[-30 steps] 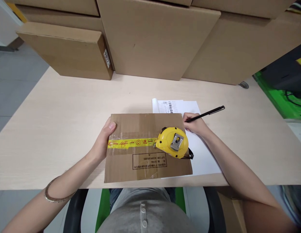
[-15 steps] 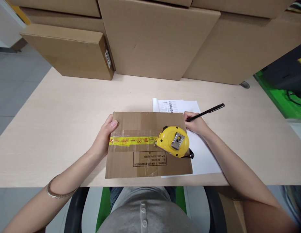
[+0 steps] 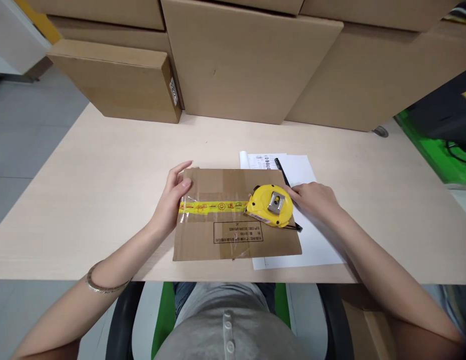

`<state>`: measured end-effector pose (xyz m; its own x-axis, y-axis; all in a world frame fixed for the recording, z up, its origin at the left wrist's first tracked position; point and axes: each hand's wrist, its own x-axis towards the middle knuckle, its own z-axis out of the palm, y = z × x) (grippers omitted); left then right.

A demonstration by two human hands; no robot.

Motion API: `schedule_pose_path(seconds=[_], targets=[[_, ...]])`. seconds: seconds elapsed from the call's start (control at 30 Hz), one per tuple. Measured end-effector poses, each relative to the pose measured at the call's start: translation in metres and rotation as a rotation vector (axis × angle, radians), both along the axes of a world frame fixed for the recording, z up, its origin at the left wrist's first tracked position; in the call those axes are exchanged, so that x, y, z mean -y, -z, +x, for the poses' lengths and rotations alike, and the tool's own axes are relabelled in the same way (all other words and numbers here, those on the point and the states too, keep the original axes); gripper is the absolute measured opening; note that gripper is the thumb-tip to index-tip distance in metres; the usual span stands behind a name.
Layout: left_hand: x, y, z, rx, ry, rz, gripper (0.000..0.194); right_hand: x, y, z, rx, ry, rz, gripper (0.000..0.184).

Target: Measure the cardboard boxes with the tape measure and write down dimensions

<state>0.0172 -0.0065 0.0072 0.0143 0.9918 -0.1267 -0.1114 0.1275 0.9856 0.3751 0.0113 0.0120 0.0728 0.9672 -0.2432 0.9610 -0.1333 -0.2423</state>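
Note:
A flat cardboard box (image 3: 233,240) sealed with yellow printed tape lies at the table's near edge. On its right part sits a yellow tape measure (image 3: 270,206), metal clip up. My left hand (image 3: 171,200) rests at the box's left edge, thumb on the top, fingers stretched out and apart. My right hand (image 3: 315,200) lies just right of the tape measure, its fingertips touching the case. Its fingers are closed on a black pen (image 3: 281,170), which points away to the upper left along the box's right edge.
A white printed sheet (image 3: 311,245) lies under the box's right side. Several large cardboard boxes (image 3: 251,60) stand stacked along the table's (image 3: 105,165) far edge. A green and black object (image 3: 435,145) sits at the right. My lap and chair are below the near edge.
The pen has swung from pointing upper right to upper left, and my right hand has dropped beside the tape measure. My left hand's fingers have opened off the box's edge.

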Motion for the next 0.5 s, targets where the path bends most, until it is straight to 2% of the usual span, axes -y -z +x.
schedule_pose_path(seconds=[0.07,0.13,0.2,0.27,0.3,0.37,0.43,0.5], targets=[[-0.002,0.007,-0.008,-0.063,0.020,0.171,0.059,0.006,-0.013,-0.003,0.053,0.032,0.103,0.054],[-0.002,0.014,-0.015,-0.120,0.073,0.312,0.048,0.016,-0.028,-0.011,0.024,0.018,0.293,0.064],[-0.001,0.019,-0.020,-0.141,0.153,0.359,0.043,0.027,-0.043,-0.023,-0.046,-0.143,0.491,0.076],[0.000,0.021,-0.020,-0.110,0.213,0.329,0.046,0.039,-0.054,-0.040,-0.070,-0.373,0.602,0.079],[0.001,0.021,-0.020,-0.073,0.227,0.301,0.048,0.045,-0.058,-0.048,-0.067,-0.465,0.622,0.076],[0.003,0.020,-0.017,0.021,0.244,0.244,0.048,0.055,-0.061,-0.062,-0.105,-0.555,0.589,0.065],[0.002,0.018,-0.015,0.106,0.266,0.208,0.049,0.062,-0.060,-0.071,-0.263,-0.560,0.492,0.055],[0.000,0.016,-0.015,0.152,0.301,0.210,0.052,0.065,-0.059,-0.081,-0.434,-0.493,0.378,0.055]])
